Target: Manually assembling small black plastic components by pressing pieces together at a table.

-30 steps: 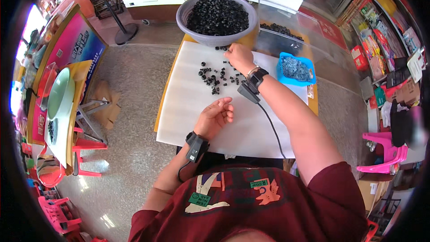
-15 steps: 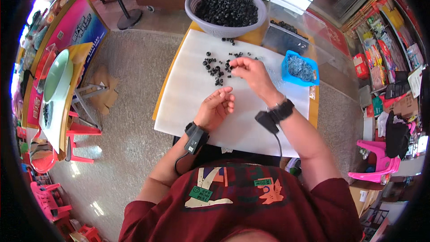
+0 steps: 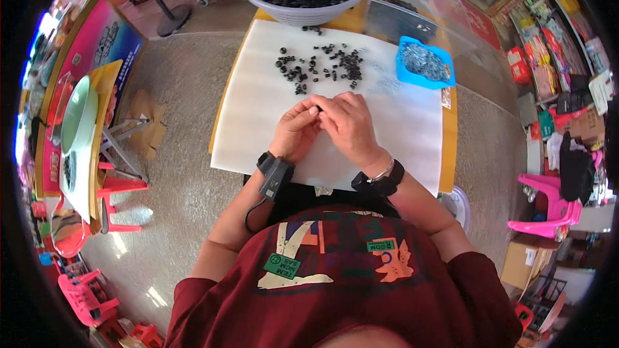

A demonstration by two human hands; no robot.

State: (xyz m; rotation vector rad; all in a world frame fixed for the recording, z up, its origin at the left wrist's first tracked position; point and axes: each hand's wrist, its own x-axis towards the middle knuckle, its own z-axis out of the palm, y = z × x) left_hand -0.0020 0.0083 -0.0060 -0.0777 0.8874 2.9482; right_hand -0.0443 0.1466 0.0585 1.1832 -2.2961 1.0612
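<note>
My left hand (image 3: 294,133) and my right hand (image 3: 351,127) meet above the near part of the white board (image 3: 245,129). Between the left thumb and fingers a small black part (image 3: 318,109) just shows, mostly covered. The right fingertips press together against it; whatever they pinch is too small to make out. Beyond the hands lie loose black ring-like parts (image 3: 296,74) in a scattered group, and a denser pile of black parts (image 3: 351,66) to its right. A blue tray (image 3: 427,82) of small grey metal pieces (image 3: 422,61) stands at the board's far right.
A grey-purple basin (image 3: 303,14) heaped with black parts stands at the far edge of the yellow table (image 3: 448,154). Behind the tray is a clear-walled bin (image 3: 400,26). A pink stool (image 3: 551,203) and stocked shelves are on the right; a side table with a green basin (image 3: 80,116) is left.
My hands have come together, the right moving left and nearer to me to meet the left around a small black part. The view has shifted, and more black parts show on the board.
</note>
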